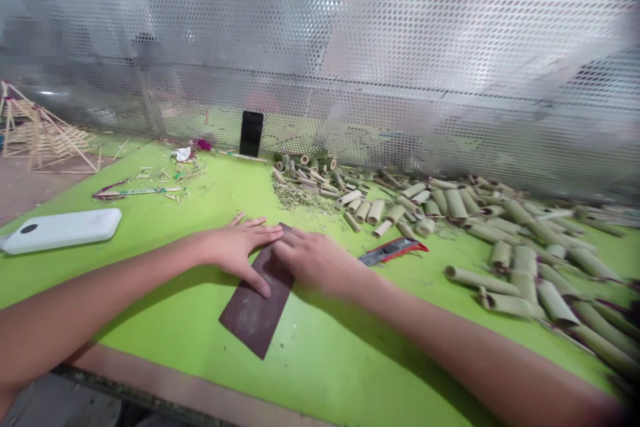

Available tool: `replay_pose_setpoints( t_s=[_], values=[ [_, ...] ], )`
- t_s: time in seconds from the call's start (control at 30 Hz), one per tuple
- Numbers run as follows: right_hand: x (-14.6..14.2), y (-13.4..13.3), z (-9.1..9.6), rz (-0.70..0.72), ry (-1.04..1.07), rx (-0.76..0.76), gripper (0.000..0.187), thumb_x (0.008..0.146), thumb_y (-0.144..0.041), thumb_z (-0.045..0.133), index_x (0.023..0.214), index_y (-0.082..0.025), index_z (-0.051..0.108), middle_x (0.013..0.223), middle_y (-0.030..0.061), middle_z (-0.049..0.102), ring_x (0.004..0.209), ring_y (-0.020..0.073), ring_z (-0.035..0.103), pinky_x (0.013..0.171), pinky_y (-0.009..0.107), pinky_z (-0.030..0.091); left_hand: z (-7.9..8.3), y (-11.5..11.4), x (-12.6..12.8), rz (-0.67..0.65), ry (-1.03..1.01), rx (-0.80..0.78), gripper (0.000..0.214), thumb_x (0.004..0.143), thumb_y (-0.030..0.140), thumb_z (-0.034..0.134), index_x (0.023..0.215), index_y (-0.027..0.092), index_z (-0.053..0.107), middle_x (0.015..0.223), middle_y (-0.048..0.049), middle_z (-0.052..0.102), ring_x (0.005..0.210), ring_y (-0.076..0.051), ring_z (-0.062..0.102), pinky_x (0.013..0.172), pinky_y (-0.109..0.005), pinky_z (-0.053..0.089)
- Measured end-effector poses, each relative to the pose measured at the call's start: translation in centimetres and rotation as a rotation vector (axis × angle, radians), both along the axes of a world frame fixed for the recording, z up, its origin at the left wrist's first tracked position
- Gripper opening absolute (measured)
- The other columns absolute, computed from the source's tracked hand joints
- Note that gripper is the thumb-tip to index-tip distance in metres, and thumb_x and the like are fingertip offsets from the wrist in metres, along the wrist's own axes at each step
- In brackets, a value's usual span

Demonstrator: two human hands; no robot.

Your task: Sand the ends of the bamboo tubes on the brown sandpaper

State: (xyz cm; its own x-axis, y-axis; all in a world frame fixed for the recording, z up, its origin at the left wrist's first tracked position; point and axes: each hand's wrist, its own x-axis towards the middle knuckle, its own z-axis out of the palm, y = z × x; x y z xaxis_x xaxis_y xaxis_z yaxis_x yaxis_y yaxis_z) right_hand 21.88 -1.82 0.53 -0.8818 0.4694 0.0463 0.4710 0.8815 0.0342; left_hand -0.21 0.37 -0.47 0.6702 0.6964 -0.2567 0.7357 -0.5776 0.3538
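While the left hand (239, 247) lay spread, gripping nothing, on the brown sheet (255, 320), the right hand (316, 263) curled over it, its hold unclear.

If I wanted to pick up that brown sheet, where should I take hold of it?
Probably by the near end of the brown sheet, coming in low from the front edge of the table. That end lies bare, while the left hand and right hand cover the far part. It looks thin and flat, so try a fingertip under a corner, thumb on top.
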Motion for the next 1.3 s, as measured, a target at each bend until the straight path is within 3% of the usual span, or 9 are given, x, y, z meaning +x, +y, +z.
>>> replay_pose_setpoints(
  t_s=[0.07,0.2,0.3,0.4,0.5,0.8,1.0,1.17,1.3],
  values=[
    [0.0,0.2,-0.1,-0.010,-0.024,0.057,0.027,0.082,-0.019,0.071,0.108,-0.017,0.064,0.109,0.0132,0.068,0.098,0.0283,0.061,0.080,0.040,0.052,0.0,0.0,0.0,-0.003,-0.009,0.006,0.117,0.073,0.077,0.070,0.163,0.026,0.017,0.169,-0.0090,0.013,0.157,-0.039,0.008,0.125,-0.065,0.001],
    [0.0,0.4,-0.2,0.145,-0.031,0.053,0.012,0.093,-0.018,0.061,0.104,-0.020,0.065,0.106,0.0098,0.068,0.099,0.0254,0.061,0.084,0.040,0.051,-0.3,0.1,-0.1,-0.018,-0.021,0.006,0.115,0.075,0.075,0.069,0.164,0.027,0.016,0.169,-0.0093,0.014,0.157,-0.040,0.009,0.125,-0.066,0.003],
    [0.1,0.6,-0.2,0.023,0.052,-0.009,0.019,0.087,-0.018,0.068,0.106,-0.016,0.063,0.111,0.0139,0.068,0.099,0.0273,0.062,0.083,0.041,0.053,-0.4,0.2,-0.2,-0.017,-0.026,0.023,0.117,0.073,0.077,0.070,0.163,0.026,0.018,0.169,-0.0106,0.013,0.157,-0.039,0.008,0.125,-0.065,0.002],
    [0.2,0.6,-0.4,0.010,0.124,-0.122,0.005,0.098,-0.020,0.057,0.098,-0.017,0.062,0.100,0.0111,0.069,0.090,0.0231,0.064,0.080,0.037,0.053,-0.3,0.1,-0.2,-0.014,-0.014,0.007,0.119,0.072,0.079,0.069,0.164,0.026,0.016,0.169,-0.0099,0.011,0.157,-0.039,0.007,0.125,-0.065,0.002],
    [0.3,1.0,-0.6,-0.001,0.158,-0.175,0.015,0.105,-0.024,0.049,0.101,-0.017,0.061,0.098,0.0096,0.068,0.087,0.0213,0.063,0.080,0.036,0.053,-0.2,0.1,-0.2,0.001,0.008,0.001,0.121,0.071,0.082,0.067,0.164,0.026,0.014,0.169,-0.0096,0.010,0.157,-0.040,0.006,0.124,-0.066,0.003],
    [0.6,1.3,-1.3,-0.028,0.307,-0.158,0.017,0.103,-0.022,0.053,0.111,-0.018,0.067,0.118,0.0119,0.070,0.111,0.0267,0.064,0.097,0.043,0.053,-0.3,0.1,0.0,-0.004,0.014,0.014,0.122,0.070,0.084,0.066,0.164,0.023,0.016,0.169,-0.0113,0.012,0.157,-0.040,0.008,0.125,-0.065,0.002],
    [0.7,1.5,-1.4,0.085,0.336,-0.239,0.016,0.098,-0.021,0.063,0.112,-0.018,0.070,0.114,0.0085,0.071,0.106,0.0226,0.066,0.097,0.038,0.053,-0.1,0.0,-0.1,-0.008,-0.001,0.000,0.122,0.071,0.085,0.065,0.164,0.023,0.014,0.169,-0.0096,0.010,0.157,-0.040,0.006,0.125,-0.065,0.000],
    [0.7,1.9,-1.2,-0.098,0.263,-0.113,0.013,0.097,-0.017,0.062,0.104,-0.018,0.073,0.101,0.0090,0.071,0.095,0.0222,0.067,0.087,0.036,0.055,0.2,0.0,0.0,0.004,0.039,-0.025,0.123,0.072,0.086,0.063,0.164,0.024,0.010,0.170,-0.0086,0.005,0.157,-0.039,0.003,0.125,-0.064,-0.003],
    [0.5,1.4,-0.9,0.072,0.246,-0.147,0.010,0.096,-0.020,0.063,0.100,-0.019,0.073,0.101,0.0061,0.072,0.094,0.0199,0.067,0.088,0.032,0.054,0.4,0.1,0.0,-0.003,0.036,-0.040,0.124,0.071,0.085,0.065,0.164,0.025,0.009,0.170,-0.0063,0.005,0.158,-0.037,0.002,0.125,-0.062,-0.004]
  ],
)
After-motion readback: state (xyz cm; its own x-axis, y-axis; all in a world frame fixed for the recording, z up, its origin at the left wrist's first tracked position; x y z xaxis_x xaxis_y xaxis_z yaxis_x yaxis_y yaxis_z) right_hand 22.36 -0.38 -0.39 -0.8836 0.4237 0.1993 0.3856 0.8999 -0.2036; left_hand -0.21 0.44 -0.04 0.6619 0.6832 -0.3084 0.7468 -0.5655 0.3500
